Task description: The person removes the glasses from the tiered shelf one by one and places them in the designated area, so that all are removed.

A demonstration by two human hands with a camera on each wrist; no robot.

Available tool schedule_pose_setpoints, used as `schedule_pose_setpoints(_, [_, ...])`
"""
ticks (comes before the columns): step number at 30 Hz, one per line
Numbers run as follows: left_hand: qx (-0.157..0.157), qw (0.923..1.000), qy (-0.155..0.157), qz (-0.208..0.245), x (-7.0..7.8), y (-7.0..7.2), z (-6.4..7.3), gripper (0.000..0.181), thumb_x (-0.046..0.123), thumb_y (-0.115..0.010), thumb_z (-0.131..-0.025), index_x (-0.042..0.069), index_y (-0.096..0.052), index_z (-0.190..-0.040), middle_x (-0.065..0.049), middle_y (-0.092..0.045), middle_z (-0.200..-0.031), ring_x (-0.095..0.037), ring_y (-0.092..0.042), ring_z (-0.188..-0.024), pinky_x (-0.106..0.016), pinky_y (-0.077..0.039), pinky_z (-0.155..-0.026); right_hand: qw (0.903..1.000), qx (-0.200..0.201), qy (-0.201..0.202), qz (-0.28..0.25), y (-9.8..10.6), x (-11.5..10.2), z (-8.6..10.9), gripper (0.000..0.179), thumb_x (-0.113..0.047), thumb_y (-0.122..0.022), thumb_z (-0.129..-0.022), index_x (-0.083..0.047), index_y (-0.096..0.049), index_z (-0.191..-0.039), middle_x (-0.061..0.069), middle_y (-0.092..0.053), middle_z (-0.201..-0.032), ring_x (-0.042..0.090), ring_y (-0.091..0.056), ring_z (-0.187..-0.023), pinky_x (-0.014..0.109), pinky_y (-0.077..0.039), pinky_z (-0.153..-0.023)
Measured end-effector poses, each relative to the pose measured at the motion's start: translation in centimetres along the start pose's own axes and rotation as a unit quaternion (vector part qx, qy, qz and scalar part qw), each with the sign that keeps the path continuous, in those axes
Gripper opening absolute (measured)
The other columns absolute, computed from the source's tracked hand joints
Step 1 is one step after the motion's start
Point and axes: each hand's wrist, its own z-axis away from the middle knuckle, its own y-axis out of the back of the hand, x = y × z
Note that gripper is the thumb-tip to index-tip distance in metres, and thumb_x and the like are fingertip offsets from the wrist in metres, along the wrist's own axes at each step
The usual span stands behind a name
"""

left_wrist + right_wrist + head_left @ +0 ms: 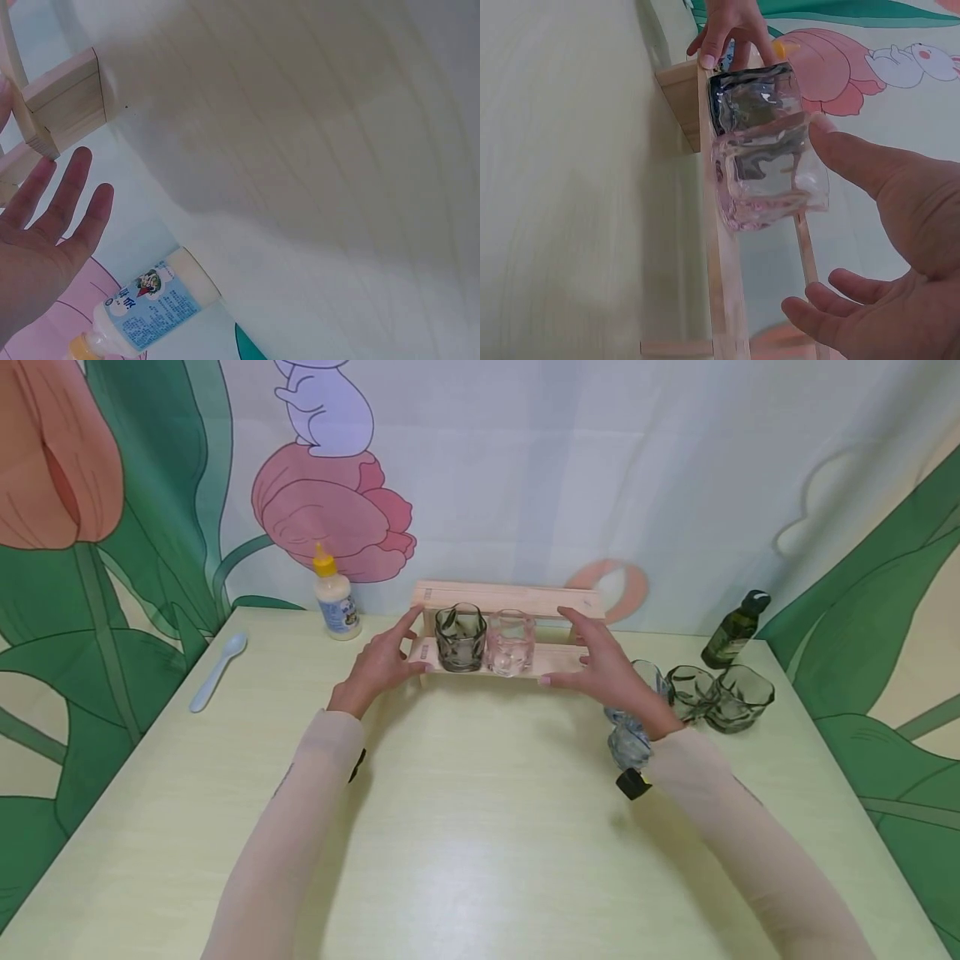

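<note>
A two-step wooden rack (510, 599) stands at the back of the table. On its lower step, a smoky grey glass (461, 643) and a clear pinkish glass (512, 645) sit side by side. My left hand (378, 664) is at the rack's left end, its thumb on the front edge; the left wrist view shows its other fingers fairly straight beside the wood. Around the right end of the rack, my right hand (603, 662) is spread with thumb and fingers apart, holding nothing. In the right wrist view, its thumb overlaps the pinkish glass (769, 176); contact is unclear.
Smoky grey glasses (741, 697) and bluish glasses (628, 745) stand at the right, partly behind my right wrist. A dark green bottle (733, 635) is at the back right corner. At the left are a yellow-capped bottle (339, 606) and a pale spoon (219, 672).
</note>
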Motion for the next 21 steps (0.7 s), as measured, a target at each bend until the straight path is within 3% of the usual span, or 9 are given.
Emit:
schedule_pose_setpoints(10, [0.001,1.0,0.0,-0.001,-0.2,0.0,0.1,0.1,0.025,-0.078,-0.088,0.039,-0.01,-0.16,-0.012,-0.053,-0.145,-0.033,-0.063,-0.107,-0.048,-0.053,-0.085,0.9984,-0.034,0.007,0.045,-1.7,-1.4,-2.7,0.104,-0.022,-0.087,-0.078,-0.017,-0.021,-0.159,0.028,-0.036,-0.148,0.047,-0.047,-0.131,0.058,-0.047,-0.1])
schedule_pose_setpoints(21, [0.002,1.0,-0.007,-0.004,-0.3,-0.1,0.1,0.1,0.025,-0.078,-0.088,0.039,-0.009,-0.16,-0.012,-0.053,-0.146,-0.032,-0.064,-0.106,-0.048,-0.053,-0.084,0.9987,-0.045,0.001,0.024,-3.0,-2.0,-4.5,0.102,-0.023,-0.086,-0.079,-0.015,-0.023,-0.159,0.027,-0.039,-0.148,0.046,-0.049,-0.128,0.057,-0.046,-0.102])
